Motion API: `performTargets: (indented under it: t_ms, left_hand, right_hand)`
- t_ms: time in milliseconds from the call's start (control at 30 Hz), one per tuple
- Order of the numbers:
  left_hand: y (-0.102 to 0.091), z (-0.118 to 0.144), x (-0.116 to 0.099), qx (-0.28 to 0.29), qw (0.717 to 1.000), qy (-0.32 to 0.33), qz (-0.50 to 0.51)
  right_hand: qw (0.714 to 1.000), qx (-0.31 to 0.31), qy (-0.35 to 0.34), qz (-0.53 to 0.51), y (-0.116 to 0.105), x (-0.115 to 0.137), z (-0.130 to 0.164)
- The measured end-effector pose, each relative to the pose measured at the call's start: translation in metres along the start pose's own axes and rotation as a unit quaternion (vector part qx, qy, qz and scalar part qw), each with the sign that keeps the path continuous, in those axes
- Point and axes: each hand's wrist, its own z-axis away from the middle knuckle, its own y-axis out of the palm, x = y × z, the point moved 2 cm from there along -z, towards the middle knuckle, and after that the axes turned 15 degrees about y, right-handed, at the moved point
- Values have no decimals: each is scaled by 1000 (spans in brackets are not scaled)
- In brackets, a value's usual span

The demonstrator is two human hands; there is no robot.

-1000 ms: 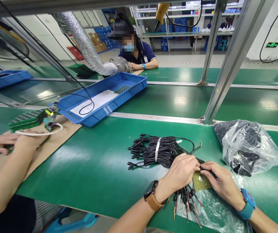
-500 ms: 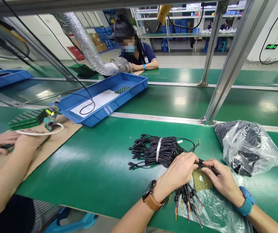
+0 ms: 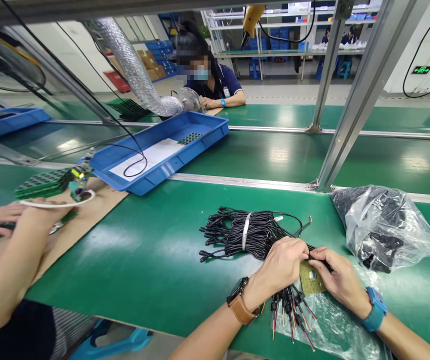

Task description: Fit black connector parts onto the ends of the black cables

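Note:
A bundle of black cables (image 3: 245, 231), tied with a white band, lies on the green table before me. My left hand (image 3: 285, 260) is closed on a cable at the bundle's right end. Close beside it, my right hand (image 3: 335, 272) pinches the same cable between thumb and fingers; its tip is hidden there. Under the hands rests a yellowish sponge (image 3: 311, 277) with a hole in it. Cable ends with black fittings and bare coloured wires (image 3: 293, 305) stick out below my left hand, partly over a clear plastic sheet (image 3: 338, 320).
A clear bag of black parts (image 3: 382, 227) sits at the right. The blue tray (image 3: 135, 185) stands at the back left, near a metal post (image 3: 350, 110). A co-worker's hands (image 3: 38, 215) work at the left on brown cardboard; another person sits across the table.
My right hand has shifted slightly left, closer to my left hand, which has moved slightly right. The co-worker's hand at the left has moved a little left.

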Motion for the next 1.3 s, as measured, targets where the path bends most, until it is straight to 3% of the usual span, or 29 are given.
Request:
performTargets:
  t_ms: [167, 333, 500, 833, 1100, 1300]
  left_hand:
    - [2, 0, 1, 6, 1000, -4, -5]
    - [-4, -2, -1, 18, 1000, -16, -6]
    - [-9, -3, -2, 43, 999, -20, -18]
    - [-2, 1, 1, 1, 1000, -20, 3]
    - [3, 1, 2, 10, 1000, -26, -5]
    - [-6, -3, -3, 42, 999, -26, -4]
  right_hand:
    - [1000, -1, -12, -4, 0, 5, -2]
    - [999, 24, 21, -5, -5, 2, -2]
    - [1000, 2, 12, 2, -8, 1, -1]
    - [1000, -7, 6, 6, -3, 0, -2]
    - [1000, 26, 9, -4, 1, 1, -3]
    - [999, 19, 33, -11, -2, -2, -4]
